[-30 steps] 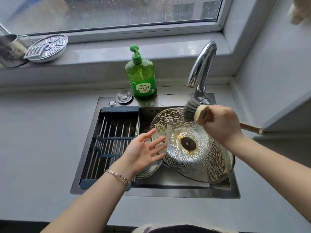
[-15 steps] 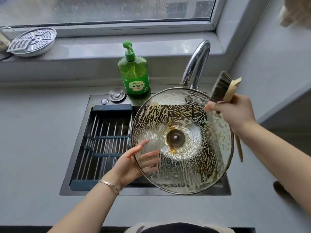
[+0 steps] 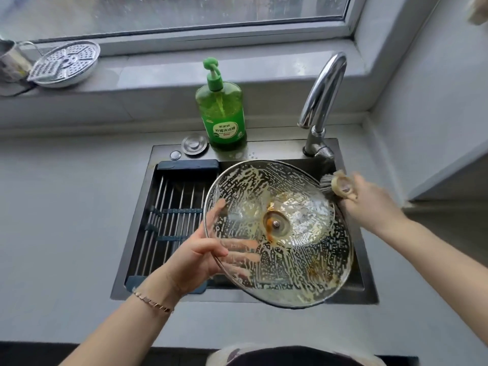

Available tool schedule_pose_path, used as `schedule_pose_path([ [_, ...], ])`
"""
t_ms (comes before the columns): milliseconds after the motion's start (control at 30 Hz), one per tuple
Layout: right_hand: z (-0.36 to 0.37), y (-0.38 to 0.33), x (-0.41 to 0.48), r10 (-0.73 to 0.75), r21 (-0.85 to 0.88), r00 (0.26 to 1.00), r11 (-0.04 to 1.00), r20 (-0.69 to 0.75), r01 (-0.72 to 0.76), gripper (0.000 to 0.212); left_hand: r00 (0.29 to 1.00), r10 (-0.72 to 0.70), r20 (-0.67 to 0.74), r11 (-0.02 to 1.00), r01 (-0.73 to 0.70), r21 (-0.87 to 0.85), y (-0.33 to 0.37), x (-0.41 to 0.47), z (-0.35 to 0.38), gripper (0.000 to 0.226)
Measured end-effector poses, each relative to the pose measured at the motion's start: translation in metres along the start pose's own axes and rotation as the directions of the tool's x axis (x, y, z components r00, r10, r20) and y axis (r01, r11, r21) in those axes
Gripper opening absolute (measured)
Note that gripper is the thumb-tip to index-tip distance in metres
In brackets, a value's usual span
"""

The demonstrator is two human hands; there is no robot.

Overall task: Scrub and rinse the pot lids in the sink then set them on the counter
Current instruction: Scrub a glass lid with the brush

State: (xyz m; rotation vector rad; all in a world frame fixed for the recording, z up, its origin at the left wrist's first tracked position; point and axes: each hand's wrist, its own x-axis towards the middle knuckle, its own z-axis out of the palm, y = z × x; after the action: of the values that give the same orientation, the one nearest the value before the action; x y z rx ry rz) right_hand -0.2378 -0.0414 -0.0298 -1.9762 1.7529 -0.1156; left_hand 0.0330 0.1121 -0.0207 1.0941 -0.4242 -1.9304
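Head view: brush (image 3: pixel 333 184) blurred, perhaps touching lid (image 3: pixel 295 262).

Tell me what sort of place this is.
Most likely a home kitchen: a steel sink with a faucet under a window, dish soap bottle beside it, and a soapy glass pot lid being scrubbed.

The only writing stands on the green soap bottle (image 3: pixel 221 112): its label (image 3: pixel 225 130) bears Chinese characters in white on a green band, "柠檬洗洁精", with smaller characters above too blurred to read.
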Motion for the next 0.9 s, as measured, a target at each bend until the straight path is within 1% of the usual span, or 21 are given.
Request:
schedule_pose_path([
  [67, 0.013, -0.008, -0.008, -0.144, -0.008, 0.983, 0.989, 0.111, 0.146, 0.053, 0.999, 0.025, -0.032, 0.999, -0.025, 0.023, -0.002, -0.002, 0.004, 0.096],
  [100, 0.021, -0.013, -0.014, -0.209, 0.014, 0.966, 0.978, 0.153, 0.209, 0.058, 0.998, 0.042, -0.049, 0.999, -0.041, 0.029, -0.004, -0.003, 0.006, 0.097],
  [133, 0.028, -0.017, -0.02, -0.251, 0.061, 0.953, 0.968, 0.168, 0.244, 0.059, 0.996, 0.059, -0.063, 0.998, -0.057, 0.034, -0.005, -0.005, 0.008, 0.097],
  [167, 0.033, -0.019, -0.024, -0.25, 0.121, 0.956, 0.965, 0.154, 0.233, 0.055, 0.995, 0.072, -0.072, 0.997, -0.07, 0.037, -0.007, -0.006, 0.01, 0.097],
  [233, 0.036, -0.02, -0.022, -0.125, 0.226, 0.989, 0.969, 0.083, 0.103, 0.046, 0.993, 0.085, -0.086, 0.996, -0.081, 0.045, -0.009, -0.01, 0.013, 0.096],
  [267, 0.038, -0.021, -0.022, -0.068, 0.242, 0.995, 0.969, 0.067, 0.05, 0.044, 0.992, 0.086, -0.095, 0.995, -0.081, 0.058, -0.01, -0.012, 0.014, 0.096],
  [300, 0.039, -0.024, -0.024, -0.052, 0.228, 0.996, 0.973, 0.076, 0.034, 0.044, 0.991, 0.084, -0.104, 0.994, -0.076, 0.078, -0.009, -0.013, 0.016, 0.097],
  [333, 0.041, -0.032, -0.03, -0.08, 0.194, 0.992, 0.979, 0.099, 0.06, 0.045, 0.991, 0.079, -0.106, 0.993, -0.069, 0.1, -0.009, -0.012, 0.017, 0.097],
  [433, 0.051, -0.063, -0.055, -0.284, 0.082, 0.946, 0.958, 0.156, 0.274, 0.058, 0.991, 0.067, -0.115, 0.989, -0.052, 0.136, -0.01, -0.007, 0.024, 0.095],
  [467, 0.053, -0.068, -0.058, -0.343, 0.066, 0.926, 0.939, 0.161, 0.336, 0.06, 0.991, 0.066, -0.116, 0.99, -0.05, 0.135, -0.011, -0.005, 0.025, 0.094],
  [500, 0.053, -0.068, -0.053, -0.37, 0.075, 0.916, 0.929, 0.157, 0.363, 0.059, 0.991, 0.066, -0.112, 0.99, -0.051, 0.13, -0.012, -0.003, 0.026, 0.094],
  [533, 0.052, -0.064, -0.043, -0.355, 0.111, 0.922, 0.934, 0.156, 0.341, 0.055, 0.992, 0.066, -0.104, 0.991, -0.053, 0.122, -0.013, -0.003, 0.028, 0.093],
  [600, 0.045, -0.045, -0.017, -0.225, 0.157, 0.97, 0.965, 0.096, 0.208, 0.048, 0.994, 0.064, -0.092, 0.993, -0.054, 0.108, -0.015, -0.004, 0.03, 0.092],
  [633, 0.04, -0.033, -0.007, -0.15, 0.135, 0.986, 0.981, 0.067, 0.14, 0.046, 0.993, 0.066, -0.095, 0.994, -0.057, 0.098, -0.015, -0.004, 0.031, 0.092],
  [667, 0.037, -0.026, -0.006, -0.108, 0.087, 0.993, 0.991, 0.053, 0.103, 0.042, 0.993, 0.07, -0.097, 0.994, -0.062, 0.085, -0.014, -0.005, 0.031, 0.092],
  [700, 0.037, -0.023, -0.011, -0.11, 0.071, 0.992, 0.992, 0.069, 0.105, 0.038, 0.992, 0.071, -0.102, 0.995, -0.064, 0.074, -0.014, -0.005, 0.031, 0.093],
  [733, 0.04, -0.026, -0.022, -0.16, 0.109, 0.983, 0.983, 0.093, 0.15, 0.036, 0.992, 0.07, -0.109, 0.996, -0.063, 0.069, -0.014, -0.006, 0.031, 0.093],
  [800, 0.047, -0.041, -0.051, -0.343, 0.231, 0.926, 0.924, 0.158, 0.303, 0.035, 0.99, 0.067, -0.126, 0.994, -0.056, 0.092, -0.017, -0.004, 0.031, 0.093],
  [833, 0.049, -0.046, -0.058, -0.402, 0.27, 0.898, 0.898, 0.18, 0.348, 0.036, 0.989, 0.065, -0.13, 0.992, -0.051, 0.112, -0.018, -0.003, 0.031, 0.092],
  [867, 0.05, -0.046, -0.054, -0.408, 0.293, 0.896, 0.89, 0.174, 0.348, 0.036, 0.99, 0.063, -0.13, 0.991, -0.047, 0.123, -0.018, -0.003, 0.032, 0.093],
  [900, 0.047, -0.04, -0.04, -0.339, 0.313, 0.927, 0.908, 0.159, 0.278, 0.036, 0.99, 0.06, -0.128, 0.991, -0.044, 0.123, -0.018, -0.003, 0.033, 0.093],
])
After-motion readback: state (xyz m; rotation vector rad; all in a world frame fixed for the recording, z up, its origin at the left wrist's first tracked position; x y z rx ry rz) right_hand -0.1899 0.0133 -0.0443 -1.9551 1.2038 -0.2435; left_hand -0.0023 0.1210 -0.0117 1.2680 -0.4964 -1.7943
